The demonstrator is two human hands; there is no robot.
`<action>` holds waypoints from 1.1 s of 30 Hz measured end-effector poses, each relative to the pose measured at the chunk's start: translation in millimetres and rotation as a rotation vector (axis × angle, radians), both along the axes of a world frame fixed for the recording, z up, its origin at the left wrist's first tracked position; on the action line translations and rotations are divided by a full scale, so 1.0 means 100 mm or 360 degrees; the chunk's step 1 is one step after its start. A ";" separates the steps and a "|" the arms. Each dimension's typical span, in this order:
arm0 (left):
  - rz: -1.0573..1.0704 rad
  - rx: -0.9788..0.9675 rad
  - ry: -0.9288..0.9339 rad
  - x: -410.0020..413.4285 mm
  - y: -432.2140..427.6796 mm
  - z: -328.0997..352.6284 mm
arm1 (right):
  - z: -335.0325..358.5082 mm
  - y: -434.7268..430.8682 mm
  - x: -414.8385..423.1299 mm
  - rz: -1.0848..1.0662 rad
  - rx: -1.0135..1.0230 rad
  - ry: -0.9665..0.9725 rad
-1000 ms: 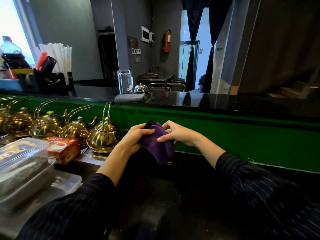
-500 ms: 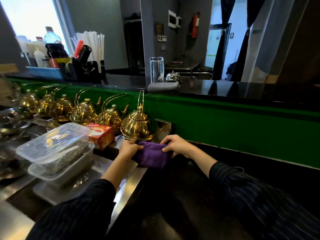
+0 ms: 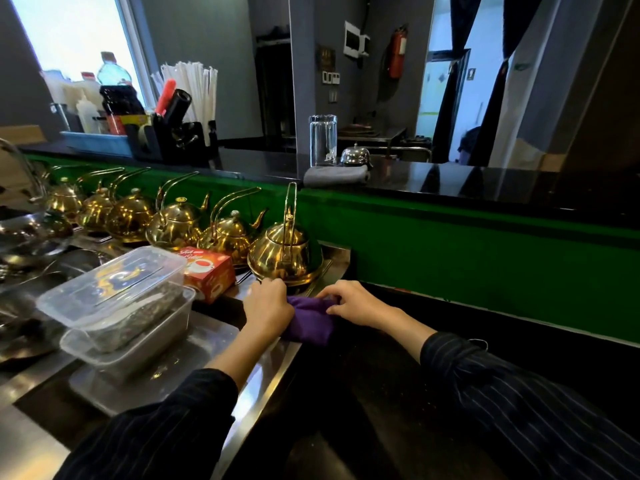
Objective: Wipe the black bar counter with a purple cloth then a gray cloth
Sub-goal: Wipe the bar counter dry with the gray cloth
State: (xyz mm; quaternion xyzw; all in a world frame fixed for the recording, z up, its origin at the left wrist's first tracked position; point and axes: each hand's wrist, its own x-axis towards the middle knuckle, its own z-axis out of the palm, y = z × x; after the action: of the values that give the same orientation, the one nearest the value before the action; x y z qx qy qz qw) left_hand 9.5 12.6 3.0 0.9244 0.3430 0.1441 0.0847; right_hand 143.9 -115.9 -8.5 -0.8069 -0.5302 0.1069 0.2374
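Observation:
A folded purple cloth (image 3: 309, 318) lies at the left end of the lower black counter (image 3: 374, 393), beside its steel edge. My left hand (image 3: 266, 308) grips the cloth's left side and my right hand (image 3: 353, 304) pinches its right side. Both hands press it down just in front of the nearest gold teapot (image 3: 285, 254). A rolled gray cloth (image 3: 336, 175) rests on the raised black bar counter (image 3: 485, 187) above the green wall panel.
A row of several gold teapots (image 3: 173, 223) lines the steel shelf on the left. A red tea box (image 3: 207, 273) and stacked clear plastic containers (image 3: 121, 299) sit near my left arm. A tall glass (image 3: 322, 140), a bell (image 3: 355, 155) and a straw caddy (image 3: 180, 133) stand on the bar top.
Both hands have carried the purple cloth down and to the left, from mid-air onto the counter's left end near the nearest teapot. My view has swung left.

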 end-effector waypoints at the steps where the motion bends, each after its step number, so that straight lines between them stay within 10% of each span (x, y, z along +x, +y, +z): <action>1: -0.0050 0.0008 0.0012 0.03 -0.02 0.05 | 0.07 -0.01 0.04 0.0019 0.0016 -0.0007; 13: -0.0679 0.0040 -0.0637 1.24 0.21 1.10 | 1.38 0.24 0.88 -0.0370 0.0476 -0.0672; 22: -0.0618 0.0337 0.0041 2.11 0.83 1.35 | 1.60 0.80 1.55 -0.0395 -0.0327 -0.0722; 33: -0.0637 0.0370 -0.0104 1.87 0.69 1.44 | 1.56 0.47 1.47 -0.0417 0.0193 -0.0706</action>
State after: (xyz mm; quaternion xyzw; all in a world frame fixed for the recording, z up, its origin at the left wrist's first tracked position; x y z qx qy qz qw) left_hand 196.7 81.4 146.9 0.9723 0.1309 0.1928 0.0155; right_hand 291.1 -68.6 147.5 -0.8567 -0.4657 -0.1361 0.1751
